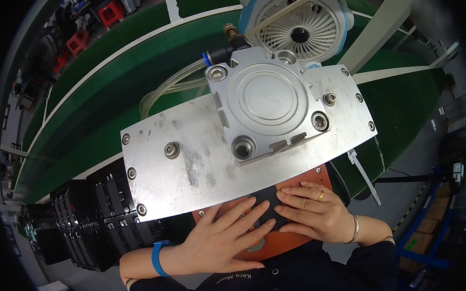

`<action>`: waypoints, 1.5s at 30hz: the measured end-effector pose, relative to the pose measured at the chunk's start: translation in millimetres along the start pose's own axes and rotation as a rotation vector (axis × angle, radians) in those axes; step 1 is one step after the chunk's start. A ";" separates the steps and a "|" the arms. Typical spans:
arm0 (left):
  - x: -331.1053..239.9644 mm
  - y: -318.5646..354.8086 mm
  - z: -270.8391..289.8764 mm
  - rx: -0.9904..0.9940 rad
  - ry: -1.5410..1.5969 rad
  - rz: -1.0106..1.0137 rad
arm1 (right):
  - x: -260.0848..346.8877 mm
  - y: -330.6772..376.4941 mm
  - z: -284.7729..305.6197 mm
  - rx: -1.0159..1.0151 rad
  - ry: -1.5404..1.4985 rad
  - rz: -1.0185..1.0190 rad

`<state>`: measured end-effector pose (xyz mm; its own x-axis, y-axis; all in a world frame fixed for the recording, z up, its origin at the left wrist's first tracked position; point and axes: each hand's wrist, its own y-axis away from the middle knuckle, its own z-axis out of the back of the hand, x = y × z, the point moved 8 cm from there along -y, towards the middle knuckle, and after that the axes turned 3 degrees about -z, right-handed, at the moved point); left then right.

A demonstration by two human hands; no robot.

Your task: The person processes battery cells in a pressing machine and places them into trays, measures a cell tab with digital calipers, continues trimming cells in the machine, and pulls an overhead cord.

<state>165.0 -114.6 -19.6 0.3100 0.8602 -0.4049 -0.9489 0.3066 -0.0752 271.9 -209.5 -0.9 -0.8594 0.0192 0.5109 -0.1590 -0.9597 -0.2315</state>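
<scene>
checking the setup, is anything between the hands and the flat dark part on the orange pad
Nothing visible. Both the left hand and the right hand lie flat with fingers directly on the dark part on the orange pad. The metal plate overhangs just beyond the fingertips, hiding the pad's far side.
</scene>
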 end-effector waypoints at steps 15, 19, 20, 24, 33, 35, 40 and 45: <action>-1.2 3.3 6.1 -0.067 0.032 -0.035 | 1.8 9.7 -8.9 0.260 -0.851 -0.409; -5.9 7.0 10.9 -0.162 0.015 -0.083 | -9.2 6.5 -12.6 0.087 -1.442 -0.728; -5.9 8.8 9.9 -0.168 0.008 -0.072 | -14.8 3.8 -13.9 0.063 -1.414 -0.740; -13.8 17.7 28.2 -0.364 -0.026 -0.130 | -35.8 -18.0 -21.5 0.094 -1.020 -0.696; 15.9 36.7 36.8 -0.518 0.763 0.222 | 20.6 -16.5 -4.4 -0.030 -0.926 -0.506; 20.4 48.9 20.6 -0.527 1.056 0.315 | 39.2 -20.5 -14.7 0.035 -0.835 -0.402; 80.4 146.2 59.0 -0.865 0.852 0.653 | 42.3 -33.1 -6.8 0.045 -0.719 -0.283; 177.2 240.7 68.2 -1.032 0.605 0.902 | 46.3 -26.4 -16.1 0.204 -0.761 -0.284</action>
<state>-4.4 139.4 -47.4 -0.2125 0.2248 -0.9510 -0.5059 -0.8579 -0.0898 228.5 -178.7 15.6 -0.2260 0.1436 0.9635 -0.1659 -0.9803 0.1072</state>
